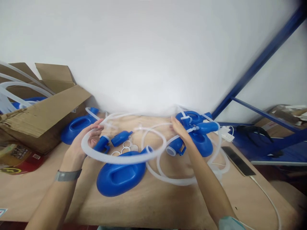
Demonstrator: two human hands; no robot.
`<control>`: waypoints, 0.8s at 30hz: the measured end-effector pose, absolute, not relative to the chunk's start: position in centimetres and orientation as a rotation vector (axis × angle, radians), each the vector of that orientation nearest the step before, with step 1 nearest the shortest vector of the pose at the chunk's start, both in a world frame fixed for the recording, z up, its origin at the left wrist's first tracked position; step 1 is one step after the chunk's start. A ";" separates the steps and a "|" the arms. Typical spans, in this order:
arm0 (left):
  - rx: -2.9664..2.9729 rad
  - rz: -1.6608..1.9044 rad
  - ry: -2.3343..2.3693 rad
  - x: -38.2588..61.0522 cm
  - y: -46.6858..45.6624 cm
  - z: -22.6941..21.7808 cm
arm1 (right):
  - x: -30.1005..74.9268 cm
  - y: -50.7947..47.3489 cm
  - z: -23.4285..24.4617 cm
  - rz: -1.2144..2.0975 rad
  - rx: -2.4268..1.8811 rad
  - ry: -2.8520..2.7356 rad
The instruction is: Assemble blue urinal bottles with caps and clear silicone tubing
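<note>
Our left hand [78, 140] half open, fingers loosely bent; clear tube [124, 159] loops across palm, firmness of grip we cannot tell. Tube arcs over near blue bottle [120, 174], which lies on table [155, 204] between our forearms. Our right hand [178, 127] reaches out, fingers nearly straight, beside blue bottles [202, 145] at right; whether it holds anything, we cannot tell, fingertips blurred. White rings [126, 147] just behind near bottle. Cardboard box [59, 105] at left, phone [238, 160] at right.
</note>
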State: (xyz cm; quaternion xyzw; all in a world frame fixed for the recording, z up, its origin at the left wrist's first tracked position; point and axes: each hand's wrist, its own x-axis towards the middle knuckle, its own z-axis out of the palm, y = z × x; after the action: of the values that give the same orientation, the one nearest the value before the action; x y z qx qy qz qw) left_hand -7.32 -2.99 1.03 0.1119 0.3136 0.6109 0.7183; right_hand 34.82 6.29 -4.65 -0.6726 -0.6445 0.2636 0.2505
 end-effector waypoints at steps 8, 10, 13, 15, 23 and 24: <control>0.328 1.234 0.718 -6.9 -2.4 -2.2 | 26.5 8.8 -8.2 1.344 -1.769 -2.137; 0.355 1.236 0.775 -6.6 -2.4 -2.4 | 25.0 8.7 -9.0 1.377 -1.721 -2.258; 0.558 1.272 0.988 -6.7 -2.6 -3.1 | 24.4 8.4 -9.6 1.363 -1.636 -2.399; 0.712 1.262 1.140 -7.1 -2.8 -3.8 | 25.2 7.9 -9.5 1.349 -1.556 -2.460; 1.471 0.971 1.803 -10.2 -3.0 -7.3 | 31.3 4.5 -9.1 1.119 -1.294 -2.643; 1.563 0.984 1.888 -10.2 -3.1 -7.5 | 31.5 4.1 -9.1 1.091 -1.298 -2.642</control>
State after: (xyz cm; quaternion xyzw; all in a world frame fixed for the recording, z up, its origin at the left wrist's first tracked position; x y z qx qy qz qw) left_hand -10.22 -3.12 -7.51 0.5735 0.6925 0.3608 0.2476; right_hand 31.52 4.09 -9.14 -0.4134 -0.8416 0.3475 0.0011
